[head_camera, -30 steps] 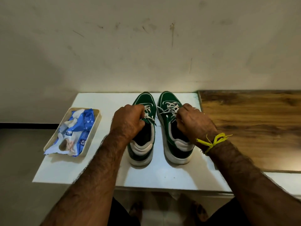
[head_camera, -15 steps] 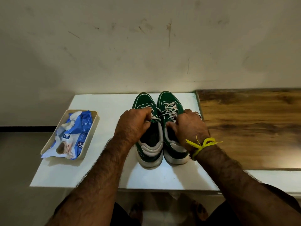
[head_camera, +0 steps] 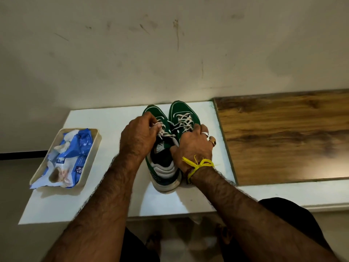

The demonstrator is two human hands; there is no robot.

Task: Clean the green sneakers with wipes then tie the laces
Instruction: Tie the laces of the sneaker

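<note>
- The left hand has its fingers curled in at the laces of the left sneaker, pinching a white strand near the tongue.
- The right hand covers the rear half of the right sneaker; its fingers curl over the shoe's outer side and its thumb hooks in toward the collar, so it grips the shoe. Two rings show on its fingers, and a yellow thread is knotted round the wrist.
- Both green sneakers stand upright on their soles, side by side and touching, on the white surface.
- Their long axes run away from the person: toes point toward the wall, white-padded heels toward the near edge. The pair sits close to the far edge of the surface.
- The right sneaker's laces are criss-crossed over the tongue; whether either shoe is knotted cannot be told.
- To the left, well apart from the shoes, a cream tray rests on the surface and holds a crumpled blue and white wipes pack, whose end hangs over the tray's near rim.
- To the right, a brown wood-grain panel lies just beside the right sneaker.
- The wall is pale and scuffed with dark marks; a dark strip runs along its foot at the left.
- Below the near edge, bare feet and dark shorts show, blurred.
</note>
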